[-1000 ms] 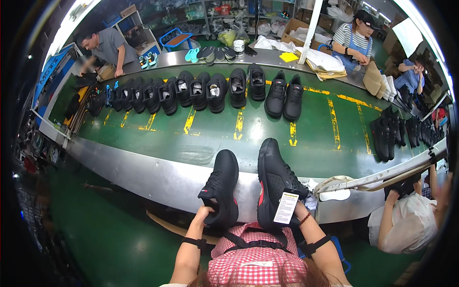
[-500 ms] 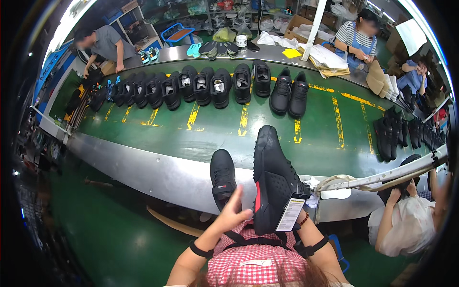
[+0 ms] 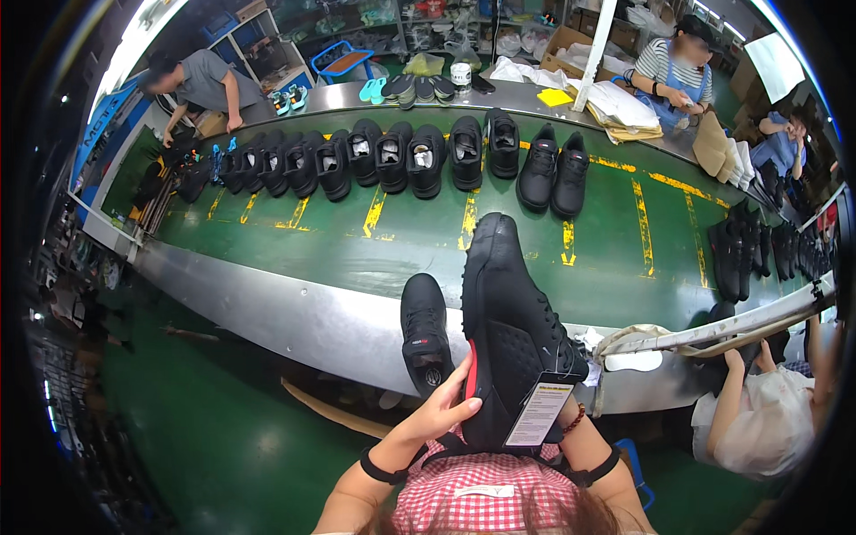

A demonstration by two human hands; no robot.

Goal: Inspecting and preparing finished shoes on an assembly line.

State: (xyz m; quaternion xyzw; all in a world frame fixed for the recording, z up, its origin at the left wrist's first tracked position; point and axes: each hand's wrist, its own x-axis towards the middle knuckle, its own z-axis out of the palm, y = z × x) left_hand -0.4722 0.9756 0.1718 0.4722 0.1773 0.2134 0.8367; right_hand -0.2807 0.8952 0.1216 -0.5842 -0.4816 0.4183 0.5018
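Note:
My right hand [image 3: 569, 412] is mostly hidden behind a large black shoe [image 3: 513, 330] that it holds up, sole side away from me, toe pointing at the belt. A white tag [image 3: 539, 413] hangs from the shoe's heel end. My left hand [image 3: 443, 407] lies against the shoe's left side by its red lining, fingers spread on it. A second black shoe [image 3: 423, 332] stands free just left of it on the metal rim [image 3: 294, 308] of the conveyor, heel toward me.
A green conveyor belt [image 3: 419, 236] carries a row of black shoes [image 3: 357, 160], a pair [image 3: 555, 171] in the middle and more [image 3: 740, 259] at the right. Other people work at the far left, far right and beside me on the right. A white insole [image 3: 633, 361] lies on the rim.
My left hand let go of the smaller shoe, which now stands on the rim, and moved right onto the side of the large shoe. The large shoe has risen closer to the camera.

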